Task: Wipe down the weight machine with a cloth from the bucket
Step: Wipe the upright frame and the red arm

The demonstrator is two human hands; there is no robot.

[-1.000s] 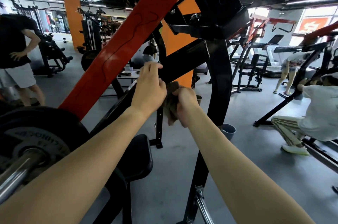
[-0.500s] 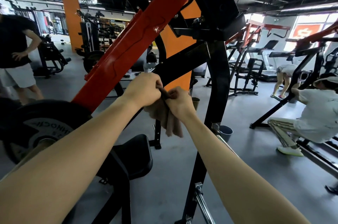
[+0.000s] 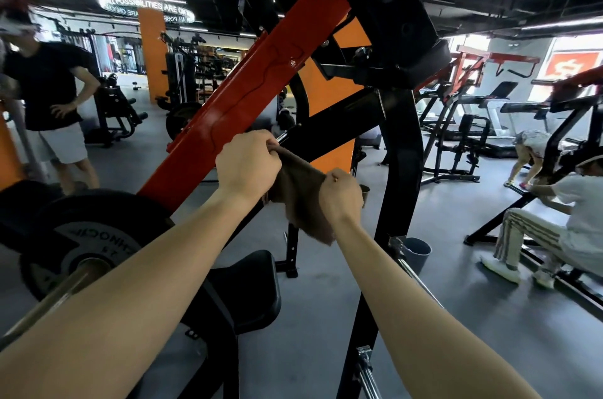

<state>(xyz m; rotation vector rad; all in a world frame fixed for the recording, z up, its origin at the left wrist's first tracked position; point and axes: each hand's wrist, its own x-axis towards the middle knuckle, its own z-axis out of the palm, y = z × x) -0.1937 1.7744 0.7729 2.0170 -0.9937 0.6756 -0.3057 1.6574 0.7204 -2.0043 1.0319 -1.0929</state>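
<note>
Two bare forearms reach forward from the bottom edge of the view. The left hand [image 3: 248, 167] pinches the top edge of a soft brown cloth [image 3: 300, 193], its grip clamped on the fabric with curled fingers. The right hand [image 3: 341, 193] is fisted round the cloth's other side, its grip closed on it, though its fingertips are hidden behind the back of the hand.

The cloth hangs in mid-air, stretched between the two hands. Its lower corner dangles below the right wrist, in front of the black-framed weight machine [image 3: 329, 134]. Whether it touches the frame cannot be told.

The machine's slanted red-orange steel beam [image 3: 235, 105] rises from lower left to upper right, just left of the left hand. A black upright steel post [image 3: 399, 154] stands near the right hand, on its right. Beyond the post lies open grey floor [image 3: 456, 317].

A round grey plastic bucket [image 3: 416, 253] stands on the floor at the post's foot, partly hidden by it. At lower left, a black round weight plate [image 3: 88, 245] is partly covered by the left forearm. A black padded seat [image 3: 244, 294] shows between the arms.
</note>
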